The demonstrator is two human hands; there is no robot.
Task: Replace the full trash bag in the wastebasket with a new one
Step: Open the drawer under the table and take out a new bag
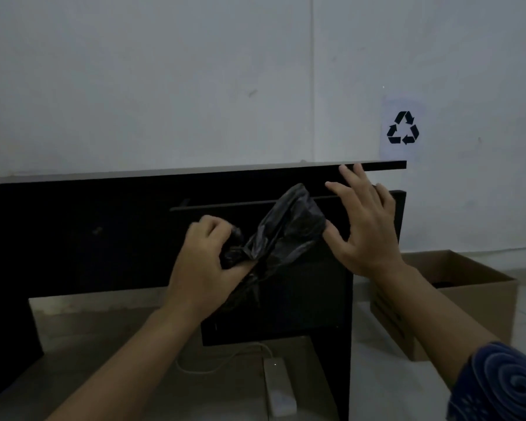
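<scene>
A crumpled black trash bag (286,229) hangs in the air in front of a dark desk (104,208). My left hand (207,259) is closed around the bag's lower left end. My right hand (365,226) has its fingers spread, and its thumb and palm press against the bag's right side. No wastebasket shows in this view.
An open cardboard box (474,302) stands on the floor at the right, below a recycling sign (403,128) on the white wall. A white power strip (278,387) with its cable lies on the floor under the desk. The desk's dark side panel (343,344) stands between them.
</scene>
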